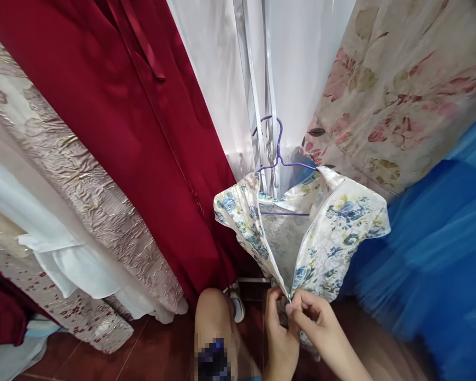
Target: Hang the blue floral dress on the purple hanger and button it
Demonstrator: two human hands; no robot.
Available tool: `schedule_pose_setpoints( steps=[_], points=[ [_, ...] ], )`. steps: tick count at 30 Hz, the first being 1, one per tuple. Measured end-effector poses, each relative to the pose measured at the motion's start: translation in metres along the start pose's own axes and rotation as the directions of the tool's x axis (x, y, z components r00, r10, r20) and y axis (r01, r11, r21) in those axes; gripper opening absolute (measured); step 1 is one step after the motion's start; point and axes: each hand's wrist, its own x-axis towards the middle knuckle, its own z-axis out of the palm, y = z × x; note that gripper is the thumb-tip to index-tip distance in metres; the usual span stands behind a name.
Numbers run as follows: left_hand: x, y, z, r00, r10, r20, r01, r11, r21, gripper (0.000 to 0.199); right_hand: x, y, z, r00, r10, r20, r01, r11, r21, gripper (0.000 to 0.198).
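Note:
A white floral dress (343,233) with blue roses hangs on a purple hanger (278,153), its zipper (301,253) parted in a wide V that shows the lining. At the bottom of the V, my right hand (315,317) pinches at the zipper, its thumb and finger closed together; the zipper pull itself is hidden. Close beside it on the left, my left hand (280,328) grips the dress fabric by the zipper with curled fingers. The fingertips of both hands nearly touch. Below them the dress's lower part is mostly covered by my hands.
Behind the hanger hangs a white satin garment (218,69) with long ribbons (272,79). A red gown (143,159) and a textured pink-gold one (103,206) hang left. To the right are a beige floral dress (404,95) and blue tulle (428,254). My knee (212,312) is below, over dark red tiles (158,349).

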Motion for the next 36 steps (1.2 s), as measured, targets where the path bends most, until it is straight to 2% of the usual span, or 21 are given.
schedule_pose_setpoints(
  steps=[4, 8, 11, 14, 18, 22, 26, 31, 36],
  points=[
    [0.000, -0.010, -0.008, 0.986, 0.124, 0.115, -0.133, 0.988, 0.077, 0.033, -0.007, -0.001, -0.002, 0.998, 0.013, 0.059, -0.016, 0.998, 0.065, 0.037],
    [-0.003, -0.007, -0.019, 0.942, 0.303, 0.147, -0.321, 0.939, 0.120, 0.019, -0.012, 0.001, 0.000, 0.996, -0.021, 0.088, 0.012, 0.995, 0.103, 0.038],
    [-0.006, -0.002, -0.021, 0.881, 0.440, 0.175, -0.466, 0.871, 0.154, 0.012, -0.015, 0.001, 0.001, 0.998, -0.037, 0.042, 0.032, 0.994, 0.100, 0.037],
    [-0.008, 0.003, -0.021, 0.838, 0.501, 0.217, -0.538, 0.824, 0.177, 0.010, -0.015, 0.000, 0.000, 0.996, -0.072, -0.044, 0.075, 0.994, 0.082, 0.036],
    [-0.008, 0.006, -0.019, 0.805, 0.543, 0.238, -0.585, 0.792, 0.171, 0.013, -0.012, -0.001, -0.004, 0.988, -0.127, -0.082, 0.128, 0.992, 0.001, 0.036],
    [-0.008, 0.004, -0.015, 0.807, 0.571, 0.153, -0.589, 0.796, 0.137, 0.016, -0.007, -0.007, -0.008, 0.976, -0.212, -0.051, 0.203, 0.968, -0.148, 0.036],
    [-0.005, 0.003, -0.013, 0.802, 0.578, 0.152, -0.595, 0.795, 0.118, 0.021, 0.004, -0.019, -0.017, 0.958, -0.288, 0.010, 0.280, 0.924, -0.259, 0.032],
    [-0.001, 0.000, -0.011, 0.772, 0.621, 0.135, -0.634, 0.765, 0.114, 0.023, 0.027, -0.047, -0.032, 0.936, -0.349, 0.050, 0.341, 0.863, -0.372, 0.030],
    [-0.003, -0.016, -0.008, 0.764, 0.632, 0.131, -0.645, 0.755, 0.119, 0.027, 0.060, -0.090, -0.048, 0.880, -0.472, 0.055, 0.434, 0.752, -0.497, 0.031]
  ],
)
